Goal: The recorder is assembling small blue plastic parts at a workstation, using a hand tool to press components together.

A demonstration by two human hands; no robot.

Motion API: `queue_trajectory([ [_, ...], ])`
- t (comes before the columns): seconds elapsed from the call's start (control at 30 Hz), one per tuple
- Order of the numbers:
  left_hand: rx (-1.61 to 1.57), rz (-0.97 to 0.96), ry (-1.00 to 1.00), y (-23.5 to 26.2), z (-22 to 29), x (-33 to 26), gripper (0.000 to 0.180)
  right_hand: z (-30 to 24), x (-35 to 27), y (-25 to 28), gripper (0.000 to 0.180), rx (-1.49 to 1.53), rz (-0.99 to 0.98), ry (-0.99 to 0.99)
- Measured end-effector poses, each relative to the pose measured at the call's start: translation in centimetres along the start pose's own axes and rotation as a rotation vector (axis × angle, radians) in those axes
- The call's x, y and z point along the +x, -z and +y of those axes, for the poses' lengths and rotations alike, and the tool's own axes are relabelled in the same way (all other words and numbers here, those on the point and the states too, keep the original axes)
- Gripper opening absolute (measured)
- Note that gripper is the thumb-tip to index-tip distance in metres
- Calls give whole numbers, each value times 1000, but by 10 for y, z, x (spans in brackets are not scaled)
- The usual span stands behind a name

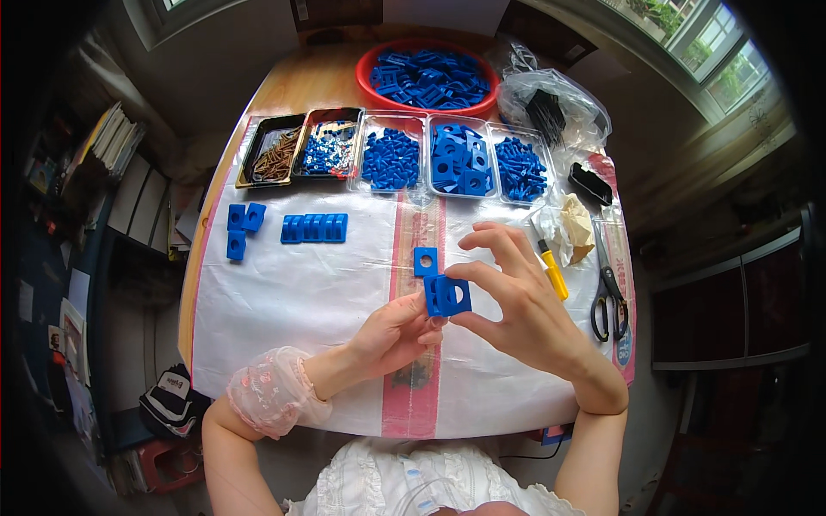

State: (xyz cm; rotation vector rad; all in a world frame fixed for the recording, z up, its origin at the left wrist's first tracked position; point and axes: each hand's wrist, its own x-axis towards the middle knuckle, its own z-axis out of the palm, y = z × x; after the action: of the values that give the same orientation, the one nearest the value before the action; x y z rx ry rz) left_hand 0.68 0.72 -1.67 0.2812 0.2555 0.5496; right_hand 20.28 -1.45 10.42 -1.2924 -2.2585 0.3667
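Over the middle of the table, my left hand (397, 334) grips a blue plastic bracket (437, 297) by its lower left side. Thumb and forefinger of my right hand (516, 288) pinch its right edge, where a plate with a round hole shows; the other fingers are raised and curved. Just beyond the bracket lies a flat blue square plate (425, 261) with a hole. Farther left stand several blue blocks with holes (236, 245) in a small cluster. Beside them is a row of blue pieces (314, 229) set side by side.
Along the back stand trays of screws (277, 155), small metal and blue parts (329, 146), blue pegs (391, 159), holed plates (460, 159) and blue plugs (520, 169). Behind is a red basin (366, 90) of blue parts. Scissors (609, 297) and a yellow-handled tool (553, 271) lie right.
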Motion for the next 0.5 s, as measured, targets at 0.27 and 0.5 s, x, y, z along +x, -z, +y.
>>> queue_trajectory([
  [0.27, 22, 31, 29, 1, 2, -4, 27, 4, 2, -13, 40, 33, -50, 9],
  [0.5, 7, -38, 28, 13, -1, -1, 30, 5, 2, -16, 40, 16, -51, 5],
])
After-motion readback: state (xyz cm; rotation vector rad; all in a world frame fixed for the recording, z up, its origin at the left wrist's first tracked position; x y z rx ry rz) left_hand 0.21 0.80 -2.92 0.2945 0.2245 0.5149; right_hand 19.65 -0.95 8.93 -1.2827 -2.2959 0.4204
